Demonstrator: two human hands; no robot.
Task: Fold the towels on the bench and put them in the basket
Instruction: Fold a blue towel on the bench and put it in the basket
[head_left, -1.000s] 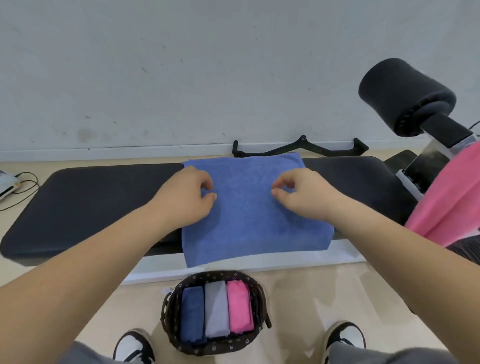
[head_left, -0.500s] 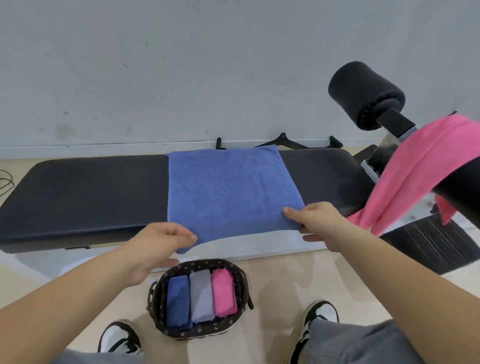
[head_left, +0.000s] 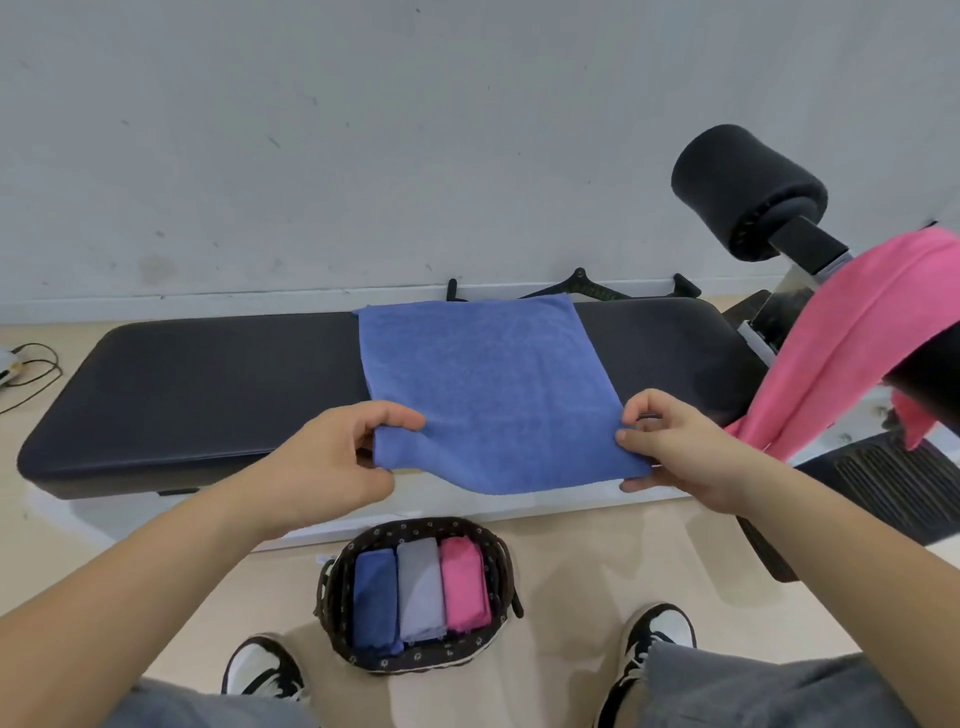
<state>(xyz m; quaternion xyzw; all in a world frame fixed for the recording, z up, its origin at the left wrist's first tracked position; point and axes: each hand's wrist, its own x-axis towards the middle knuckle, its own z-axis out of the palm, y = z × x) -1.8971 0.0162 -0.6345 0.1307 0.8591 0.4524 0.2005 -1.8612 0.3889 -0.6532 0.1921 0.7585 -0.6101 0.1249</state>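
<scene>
We see the blue towel (head_left: 488, 384) spread across the black bench (head_left: 208, 384), its near edge hanging over. The left hand (head_left: 332, 462) pinches the near left corner, the right hand (head_left: 675, 452) the near right. Below, on the floor, the basket (head_left: 332, 587) holds three folded towels (head_left: 422, 590); a pink towel (head_left: 852, 332) drapes at right.

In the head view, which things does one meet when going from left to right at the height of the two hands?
left hand → blue towel → right hand → hanging pink towel
</scene>
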